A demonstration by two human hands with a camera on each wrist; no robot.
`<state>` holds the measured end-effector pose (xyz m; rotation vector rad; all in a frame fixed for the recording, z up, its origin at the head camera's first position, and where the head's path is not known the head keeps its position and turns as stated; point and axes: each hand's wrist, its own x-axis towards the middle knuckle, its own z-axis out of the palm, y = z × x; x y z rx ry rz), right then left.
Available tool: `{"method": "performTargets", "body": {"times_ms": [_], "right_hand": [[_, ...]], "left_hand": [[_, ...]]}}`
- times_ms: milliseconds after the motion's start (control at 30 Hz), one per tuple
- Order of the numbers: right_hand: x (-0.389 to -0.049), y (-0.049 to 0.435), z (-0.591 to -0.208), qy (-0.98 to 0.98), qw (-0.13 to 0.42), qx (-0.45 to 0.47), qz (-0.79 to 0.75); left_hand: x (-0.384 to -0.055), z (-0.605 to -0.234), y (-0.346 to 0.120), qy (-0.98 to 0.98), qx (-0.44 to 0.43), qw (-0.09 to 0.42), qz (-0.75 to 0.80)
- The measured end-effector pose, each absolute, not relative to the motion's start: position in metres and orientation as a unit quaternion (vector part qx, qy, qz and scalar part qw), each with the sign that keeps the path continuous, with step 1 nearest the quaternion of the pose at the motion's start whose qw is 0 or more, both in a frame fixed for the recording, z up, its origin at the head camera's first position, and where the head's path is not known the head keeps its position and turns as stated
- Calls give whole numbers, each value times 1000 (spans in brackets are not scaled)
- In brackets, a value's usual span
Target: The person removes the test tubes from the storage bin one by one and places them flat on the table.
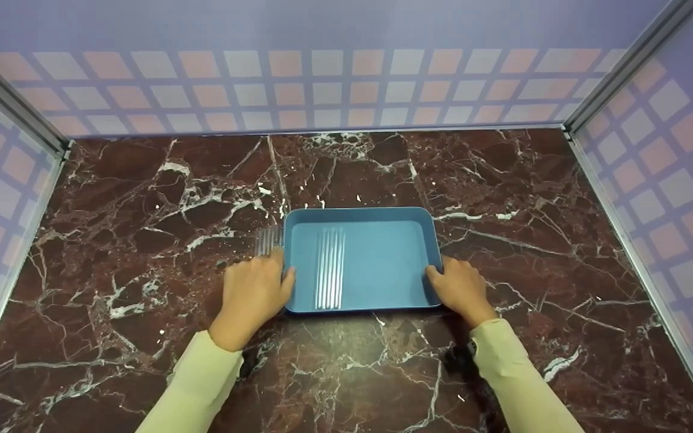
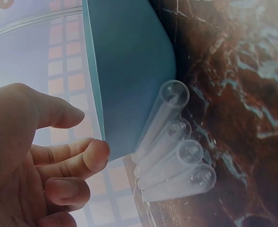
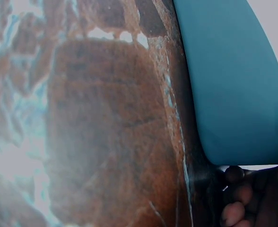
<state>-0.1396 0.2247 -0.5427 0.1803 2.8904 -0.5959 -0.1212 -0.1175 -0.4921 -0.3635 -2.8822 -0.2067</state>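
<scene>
A blue rectangular tray sits on the marble-patterned table. Inside it, towards the left, several clear tubes lie side by side. More clear tubes, open at the near end, lie on the table against the tray's outer left wall. At that left rim is my left hand, its fingers loosely bent and the thumb apart; a fingertip overlaps the rim in the left wrist view. My right hand grips the right wall, thumb over the rim and fingers curled at the outside, partly hidden by the tray.
Purple panels with pink and white squares enclose the table at the back and both sides. Metal strips run up the two back corners.
</scene>
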Motion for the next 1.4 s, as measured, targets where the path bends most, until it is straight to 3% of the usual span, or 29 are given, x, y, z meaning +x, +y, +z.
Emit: {"method": "performTargets", "body": {"times_ms": [567, 1400], "right_hand": [[-139, 225, -543, 972, 94, 64, -204], [-139, 225, -544, 975, 86, 59, -198]], "left_hand": [[-124, -490, -108, -987, -122, 77, -74], [-126, -494, -96, -983, -145, 90, -71]]}}
